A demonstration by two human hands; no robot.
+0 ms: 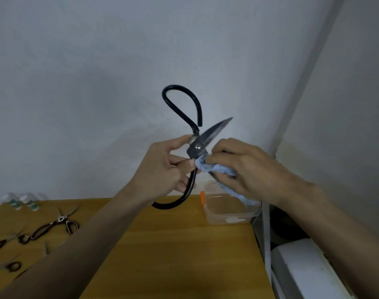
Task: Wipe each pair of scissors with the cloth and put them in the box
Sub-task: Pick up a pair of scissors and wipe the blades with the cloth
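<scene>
My left hand (162,169) grips large black-handled scissors (196,145) near the pivot, holding them up in front of the wall with the blades spread apart. One blade points up to the right; the other runs down into a light blue cloth (214,169). My right hand (244,167) pinches that cloth around the lower blade. Below the hands, a clear plastic box (227,214) with an orange clip stands at the table's right edge, and it looks empty.
Several other scissors (61,221) lie on the wooden table (173,244) at the left. Small white bottles (22,200) stand at the back left corner. A white foam block (303,266) sits beyond the table's right edge.
</scene>
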